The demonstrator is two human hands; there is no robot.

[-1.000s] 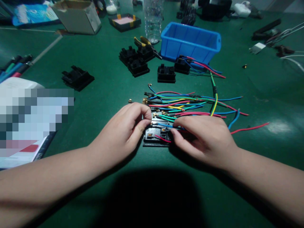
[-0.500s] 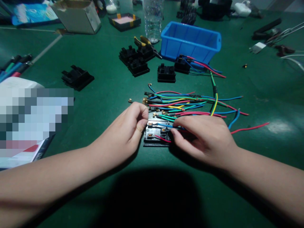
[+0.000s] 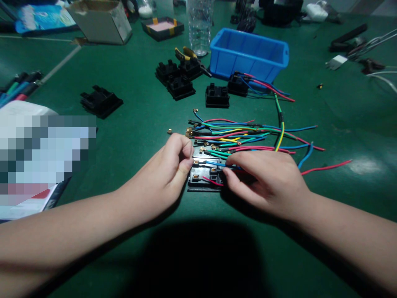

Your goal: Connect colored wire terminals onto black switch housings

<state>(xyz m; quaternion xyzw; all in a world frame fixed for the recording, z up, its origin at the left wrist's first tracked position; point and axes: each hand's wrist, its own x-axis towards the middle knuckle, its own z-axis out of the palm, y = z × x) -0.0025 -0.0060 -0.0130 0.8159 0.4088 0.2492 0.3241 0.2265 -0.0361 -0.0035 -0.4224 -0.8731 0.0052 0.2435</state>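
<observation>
A black plastic socket housing (image 3: 204,189) lies on the green table in front of me, with brass terminals showing in it. One blue wire (image 3: 214,164) and one red wire (image 3: 213,181) run from it towards the right. My left hand (image 3: 173,165) is closed at the housing's left edge, thumb and curled fingertips against it. On the other side, my right hand (image 3: 269,176) pinches a wire whose brass terminal (image 3: 214,169) sits at the housing's right part. The fingers hide most of that wire, so its colour cannot be told.
Just behind the hands lies a bundle of coloured wires (image 3: 229,133) with brass ends. Several black housings (image 3: 180,87), yellow-handled pliers (image 3: 190,54), a clear bottle (image 3: 200,31) and a blue bin (image 3: 245,60) stand farther back. A cardboard box (image 3: 101,22) is at the back left.
</observation>
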